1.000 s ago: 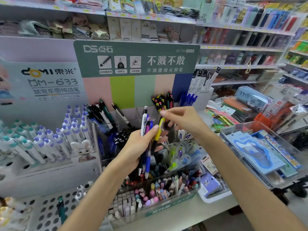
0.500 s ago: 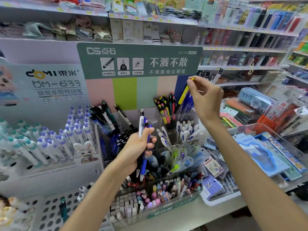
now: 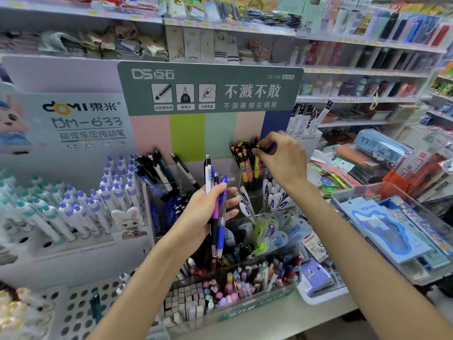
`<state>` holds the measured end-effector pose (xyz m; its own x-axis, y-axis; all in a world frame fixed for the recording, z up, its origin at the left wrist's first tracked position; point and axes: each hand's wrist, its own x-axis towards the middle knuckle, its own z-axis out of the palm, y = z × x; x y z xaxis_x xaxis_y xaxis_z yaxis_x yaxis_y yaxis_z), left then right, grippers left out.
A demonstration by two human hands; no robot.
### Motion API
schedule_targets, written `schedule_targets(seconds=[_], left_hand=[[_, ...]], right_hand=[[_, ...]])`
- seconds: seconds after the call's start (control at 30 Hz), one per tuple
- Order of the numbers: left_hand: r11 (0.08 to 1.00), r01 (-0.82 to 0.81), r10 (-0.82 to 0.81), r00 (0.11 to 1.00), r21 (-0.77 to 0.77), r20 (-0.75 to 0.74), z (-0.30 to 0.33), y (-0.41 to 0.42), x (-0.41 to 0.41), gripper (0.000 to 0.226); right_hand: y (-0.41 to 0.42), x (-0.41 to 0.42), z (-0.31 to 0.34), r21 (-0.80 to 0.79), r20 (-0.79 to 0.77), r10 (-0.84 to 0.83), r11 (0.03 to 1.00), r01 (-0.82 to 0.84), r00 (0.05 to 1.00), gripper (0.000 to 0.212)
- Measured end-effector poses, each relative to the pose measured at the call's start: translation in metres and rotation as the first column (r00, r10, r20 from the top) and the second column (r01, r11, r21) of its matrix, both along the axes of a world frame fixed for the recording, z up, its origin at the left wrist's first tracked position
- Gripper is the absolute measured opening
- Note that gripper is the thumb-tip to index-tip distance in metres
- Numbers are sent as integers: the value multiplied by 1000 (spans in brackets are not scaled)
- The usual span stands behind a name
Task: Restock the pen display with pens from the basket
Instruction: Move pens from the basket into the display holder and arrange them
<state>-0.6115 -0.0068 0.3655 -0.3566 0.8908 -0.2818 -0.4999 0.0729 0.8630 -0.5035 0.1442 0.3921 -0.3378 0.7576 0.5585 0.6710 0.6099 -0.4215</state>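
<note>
My left hand [image 3: 203,212] grips a pen bundle [image 3: 217,207], long axes upright, below-left of my right fingers [image 3: 263,149]; those pinch a yellow pen's top [image 3: 257,153] in the display compartment [image 3: 247,175] directly beneath them.

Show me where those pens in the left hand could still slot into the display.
Free: the clear back compartment between the black pens and the yellow and pink pens, and the empty holes in the white rack at lower left. Crowded: the compartment under the right hand and the front tray.
</note>
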Motion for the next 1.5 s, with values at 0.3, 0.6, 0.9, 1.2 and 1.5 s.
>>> schedule_targets(seconds=[0.3, 0.6, 0.9, 1.2, 1.5], left_hand=[[996, -45, 48, 998, 79, -30, -6, 4, -3, 16], [984, -54, 49, 998, 171, 33, -3, 17, 8, 19], [987, -81, 61, 988, 138, 145, -5, 13, 7, 15], [996, 9, -24, 988, 94, 153, -5, 5, 7, 24], [993, 83, -95, 987, 89, 134, -4, 1, 6, 23]], right_hand=[[-50, 10, 1, -396, -88, 194, 893, -213, 977, 28], [-73, 22, -8, -743, -148, 378, 567, -355, 914, 23], [-11, 58, 19, -379, -408, -64, 919, -105, 911, 11], [22, 29, -2, -313, 105, -145, 934, 171, 984, 33], [17, 24, -10, -57, 150, -29, 998, 38, 988, 24]])
